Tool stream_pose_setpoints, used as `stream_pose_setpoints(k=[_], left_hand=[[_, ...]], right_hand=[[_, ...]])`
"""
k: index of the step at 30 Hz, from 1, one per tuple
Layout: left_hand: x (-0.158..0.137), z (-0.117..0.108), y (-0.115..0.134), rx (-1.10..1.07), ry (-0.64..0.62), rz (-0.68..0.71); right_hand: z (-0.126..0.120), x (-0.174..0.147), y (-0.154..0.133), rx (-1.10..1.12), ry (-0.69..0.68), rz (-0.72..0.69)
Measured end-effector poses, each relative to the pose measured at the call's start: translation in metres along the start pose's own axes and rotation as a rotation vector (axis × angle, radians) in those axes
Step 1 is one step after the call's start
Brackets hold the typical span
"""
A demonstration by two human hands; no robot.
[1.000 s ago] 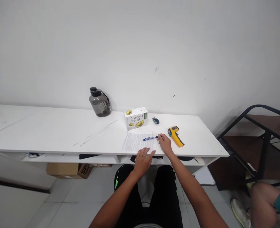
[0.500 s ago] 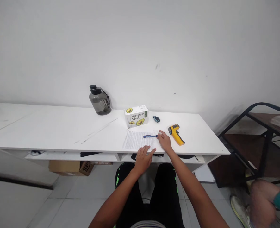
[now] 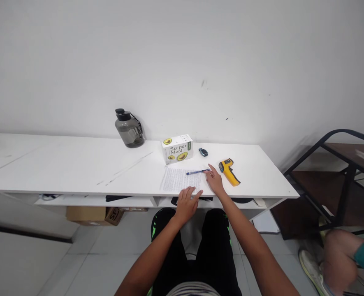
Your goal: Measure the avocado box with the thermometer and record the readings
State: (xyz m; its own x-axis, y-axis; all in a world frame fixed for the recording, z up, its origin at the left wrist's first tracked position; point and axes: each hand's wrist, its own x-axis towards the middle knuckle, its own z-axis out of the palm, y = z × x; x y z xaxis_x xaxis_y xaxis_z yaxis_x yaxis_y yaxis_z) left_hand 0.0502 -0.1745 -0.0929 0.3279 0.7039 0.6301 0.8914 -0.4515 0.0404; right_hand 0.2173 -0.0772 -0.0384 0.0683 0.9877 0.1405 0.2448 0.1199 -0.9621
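Note:
My left hand point(image 3: 188, 201) lies with its fingers spread at the front edge of the white table, its fingertips on the bottom of a handwritten sheet of paper point(image 3: 177, 181). Across the upper right of that sheet lies a blue pen point(image 3: 195, 172). My right hand point(image 3: 214, 181) rests at the pen's right end, index finger stretched out past it and thumb side just below; the fingers are apart and seem to touch the pen. Right of this hand is a yellow infrared thermometer point(image 3: 230, 172). Behind the paper stands a white Su-per Meal box point(image 3: 177, 150).
A small dark object point(image 3: 203, 152), possibly a watch, lies right of the box. A large grey water bottle point(image 3: 129, 130) stands by the wall. Below the tabletop point(image 3: 61, 164) are a shelf and a cardboard box point(image 3: 91, 215). A dark metal rack point(image 3: 348, 185) and another person's leg point(image 3: 339, 255) are at right.
The pen's right end has tipped slightly upward and shows farther right. My right index finger has shifted up and right, past the pen. My left hand stays on the paper's lower edge.

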Motion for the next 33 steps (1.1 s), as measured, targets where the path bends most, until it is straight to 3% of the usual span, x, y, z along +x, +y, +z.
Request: stream_pose_setpoints(k=[11,17,22,33], left_hand=[[-0.0004,0.0012,0.0006,0.006,0.005,-0.001],[-0.0005,0.0012,0.0001,0.003,-0.012,-0.008],[-0.0006,0.0011,0.0002,-0.006,-0.005,-0.006],[0.0000,0.0001,0.0003,-0.022,0.013,-0.002]], right_hand=[[-0.0020,-0.0019,-0.0026,-0.042,0.036,-0.007],[-0.0017,-0.0016,-0.0054,-0.126,-0.041,0.000],[-0.0006,0.0007,0.0019,-0.065,-0.070,-0.044],[-0.0013,0.0010,0.0008,-0.109,0.003,-0.020]])
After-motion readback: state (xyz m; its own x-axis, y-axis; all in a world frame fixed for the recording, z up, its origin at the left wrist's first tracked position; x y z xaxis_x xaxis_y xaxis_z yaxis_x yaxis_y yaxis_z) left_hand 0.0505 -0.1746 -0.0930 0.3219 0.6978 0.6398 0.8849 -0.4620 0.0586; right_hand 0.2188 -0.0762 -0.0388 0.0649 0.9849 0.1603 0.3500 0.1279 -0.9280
